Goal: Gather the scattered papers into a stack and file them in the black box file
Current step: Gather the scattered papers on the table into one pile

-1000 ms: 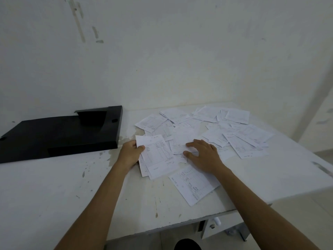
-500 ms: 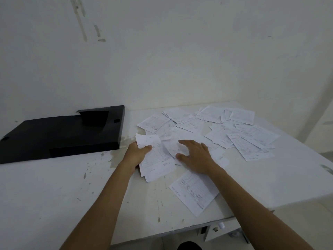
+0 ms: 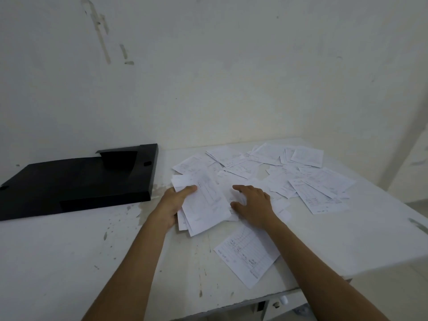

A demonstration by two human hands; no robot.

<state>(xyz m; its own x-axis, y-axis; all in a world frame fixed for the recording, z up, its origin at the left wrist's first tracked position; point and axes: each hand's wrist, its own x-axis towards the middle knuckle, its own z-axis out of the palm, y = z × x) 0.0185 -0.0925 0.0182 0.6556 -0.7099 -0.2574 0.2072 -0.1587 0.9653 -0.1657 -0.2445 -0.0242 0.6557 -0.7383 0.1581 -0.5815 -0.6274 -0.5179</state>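
Several white printed papers [image 3: 308,179] lie scattered over the right half of the white table [image 3: 69,262]. My left hand [image 3: 172,202] grips a small stack of papers [image 3: 203,205], thumb on top, at the table's middle. My right hand [image 3: 253,205] lies flat with spread fingers on loose sheets just right of that stack. One sheet [image 3: 245,256] lies alone near the front edge, partly under my right forearm. The black box file [image 3: 76,179] lies flat at the back left, its near corner close to my left hand.
A white wall runs behind the table. The table's front edge and right edge are close to the papers. A drawer front with a small knob [image 3: 281,300] shows below the front edge.
My left hand has closed its thumb over the stack and lifted its far end. My right hand slid left, pushing a loose sheet toward the stack.
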